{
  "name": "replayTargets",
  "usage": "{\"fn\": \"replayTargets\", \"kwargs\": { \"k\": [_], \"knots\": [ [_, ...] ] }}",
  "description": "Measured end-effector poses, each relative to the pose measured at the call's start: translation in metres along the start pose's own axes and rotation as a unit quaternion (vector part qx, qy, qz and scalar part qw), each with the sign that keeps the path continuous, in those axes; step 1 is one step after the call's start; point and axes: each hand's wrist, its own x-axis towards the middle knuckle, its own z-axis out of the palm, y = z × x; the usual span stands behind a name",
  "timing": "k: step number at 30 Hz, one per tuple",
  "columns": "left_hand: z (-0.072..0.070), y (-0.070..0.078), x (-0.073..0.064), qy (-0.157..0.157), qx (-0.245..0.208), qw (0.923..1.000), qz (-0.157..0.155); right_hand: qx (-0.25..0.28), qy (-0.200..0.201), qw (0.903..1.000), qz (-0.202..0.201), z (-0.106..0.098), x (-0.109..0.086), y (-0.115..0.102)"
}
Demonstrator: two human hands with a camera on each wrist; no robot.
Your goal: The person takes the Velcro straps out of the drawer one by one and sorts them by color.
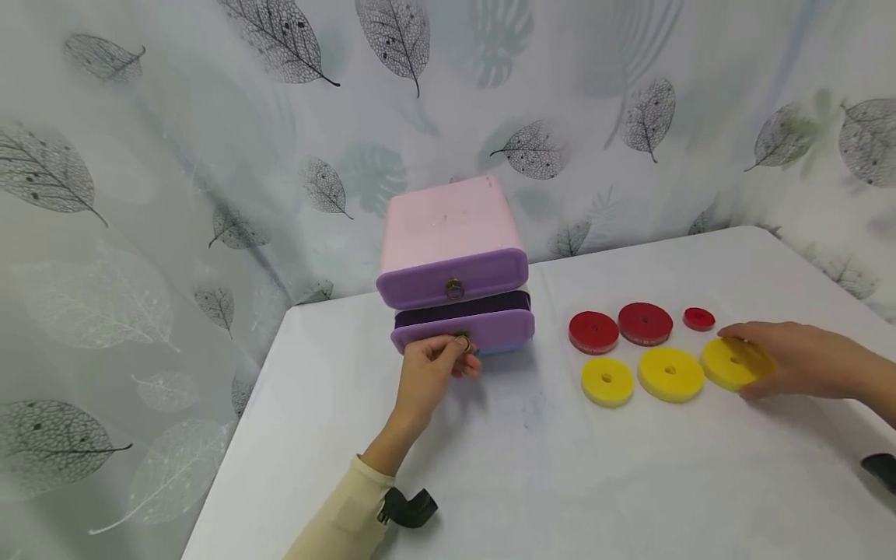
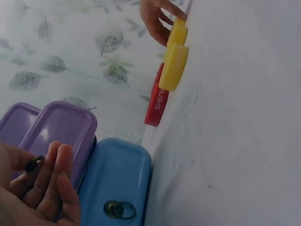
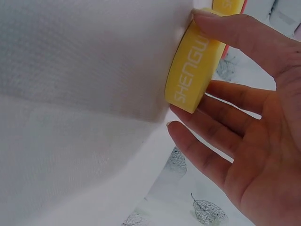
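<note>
My left hand (image 1: pixel 434 365) pinches the metal ring pull of the middle purple drawer (image 1: pixel 500 328); that drawer stands partly out, with a dark gap above its front. Above it is the upper purple drawer front (image 1: pixel 413 286) of a pink-topped drawer box (image 1: pixel 448 222). The blue bottom drawer (image 2: pixel 120 165) shows its own ring pull in the left wrist view. At the right, my right hand (image 1: pixel 805 359) grips the edge of a thick yellow disc (image 1: pixel 721 365) with a centre hole. White lettering runs along that disc's side (image 3: pixel 193 70), between thumb and fingers.
Two more yellow discs, one smaller (image 1: pixel 607 381) and one larger (image 1: pixel 670 375), lie in a row beside the gripped one. Behind them are three red discs of different sizes (image 1: pixel 593 332) (image 1: pixel 645 323) (image 1: pixel 698 319). A leaf-print curtain (image 1: pixel 546 210) hangs behind the white table (image 1: pixel 532 474).
</note>
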Motion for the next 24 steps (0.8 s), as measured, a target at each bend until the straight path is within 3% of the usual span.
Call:
{"fn": "replayTargets", "kwargs": {
  "k": [9,15,20,24],
  "knots": [
    [0.001,-0.002,0.018,-0.036,0.023,0.9991,0.002,-0.025,-0.003,0.9996,-0.015,-0.007,-0.001,-0.004],
    [-0.005,-0.003,0.018,-0.07,0.019,0.9973,-0.01,-0.039,-0.004,0.9992,0.001,-0.008,0.002,-0.004],
    [-0.011,-0.01,0.011,-0.087,0.043,0.9943,-0.044,-0.038,-0.013,0.9992,0.001,-0.005,0.001,-0.004],
    [-0.017,-0.02,0.004,-0.062,0.069,0.9919,-0.087,-0.027,-0.033,0.9989,-0.02,-0.007,0.006,-0.005]
  ]
}}
